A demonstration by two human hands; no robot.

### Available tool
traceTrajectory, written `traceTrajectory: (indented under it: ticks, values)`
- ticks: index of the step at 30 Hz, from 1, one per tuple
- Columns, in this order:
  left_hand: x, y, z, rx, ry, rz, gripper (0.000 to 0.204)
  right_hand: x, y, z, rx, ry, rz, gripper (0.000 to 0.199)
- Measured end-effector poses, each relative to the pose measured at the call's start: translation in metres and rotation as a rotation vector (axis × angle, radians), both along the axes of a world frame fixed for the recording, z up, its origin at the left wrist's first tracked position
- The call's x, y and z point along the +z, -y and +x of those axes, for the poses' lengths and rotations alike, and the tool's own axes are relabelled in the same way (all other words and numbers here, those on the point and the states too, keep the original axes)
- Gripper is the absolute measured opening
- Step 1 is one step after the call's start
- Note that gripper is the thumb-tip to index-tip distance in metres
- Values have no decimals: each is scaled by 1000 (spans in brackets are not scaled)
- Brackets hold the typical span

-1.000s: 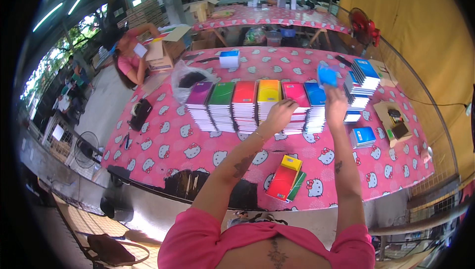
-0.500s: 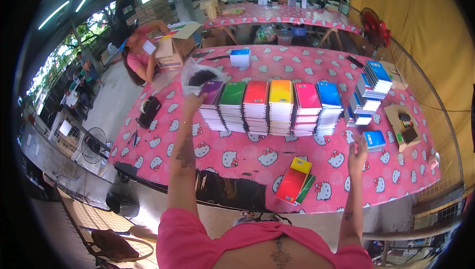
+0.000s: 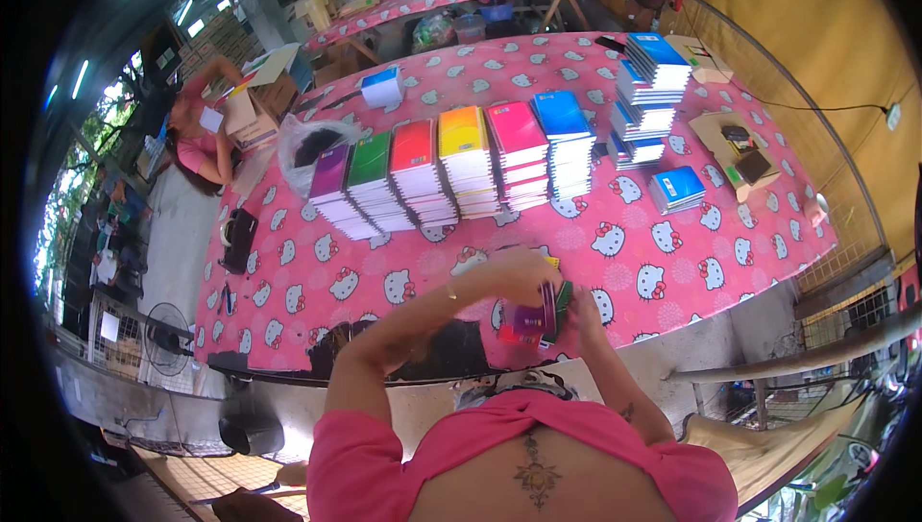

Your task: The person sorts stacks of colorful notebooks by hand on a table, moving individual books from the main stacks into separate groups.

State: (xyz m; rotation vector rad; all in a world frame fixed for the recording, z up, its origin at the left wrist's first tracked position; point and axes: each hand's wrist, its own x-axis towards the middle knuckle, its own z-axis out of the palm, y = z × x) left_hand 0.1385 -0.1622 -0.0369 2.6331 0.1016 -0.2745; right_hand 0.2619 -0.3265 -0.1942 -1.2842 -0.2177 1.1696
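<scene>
Desk [image 3: 672, 263] under a pink patterned cloth stretches away beyond both hands. Farther out from them stands a row of notebook stacks [image 3: 451, 171], purple through green, red, orange, pink and blue; taller blue stacks [image 3: 645, 90] sit beyond and to the right. Between the hands, at the near edge, is a small bundle of notebooks [image 3: 530, 318], purple cover facing up, with red and green edges showing. The left hand [image 3: 514, 277] curls over its top; the right hand [image 3: 583, 311] closes on its right edge. Thin paper books like these look light and bendy, with slick covers likely to slide apart, so pinching across the whole bundle near the spines seems safest.
</scene>
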Motion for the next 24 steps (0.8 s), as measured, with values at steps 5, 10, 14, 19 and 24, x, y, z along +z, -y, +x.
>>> traceTrajectory:
  ticks: [5, 10, 14, 19, 24]
  values:
    - [-60, 13, -7, 284, 734, 410, 51, 20, 13, -2, 66, -329, 313, 39]
    - [-142, 36, -41, 978, 268, -663, 62, 32, -18, -7, 101, -275, 37, 39]
    - [-134, 56, -44, 1156, 354, -1081, 52, 36, -31, -14, 77, -35, -108, 42]
    - [-93, 70, -104, 1039, 456, -1401, 75, 79, -21, -4, 282, -125, 205, 54]
    - [-79, 92, -105, 283, 691, 367, 77, 54, -4, 17, 444, -344, -38, 45]
